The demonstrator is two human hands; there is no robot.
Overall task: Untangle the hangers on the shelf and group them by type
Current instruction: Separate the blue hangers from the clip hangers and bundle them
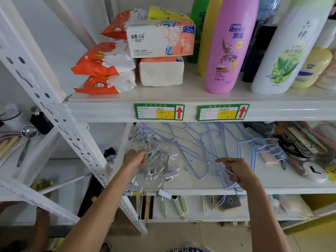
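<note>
On the middle shelf (200,190) lies a tangle of white clip hangers (160,160) at the left and thin light-blue wire hangers (196,148) spread across the middle. A neater bunch of blue wire hangers (260,146) lies further right with hooks together. My left hand (134,159) grips the metal hooks of the clip hangers at the shelf's left end. My right hand (236,170) pinches a blue wire hanger near the front edge, fingers curled round its wire.
A white shelf post (72,135) slants just left of my left hand. Combs, cards and a round white object (315,172) crowd the shelf's right end. Tissue packs (160,39) and shampoo bottles (229,46) stand on the shelf above; brushes lie on the one below.
</note>
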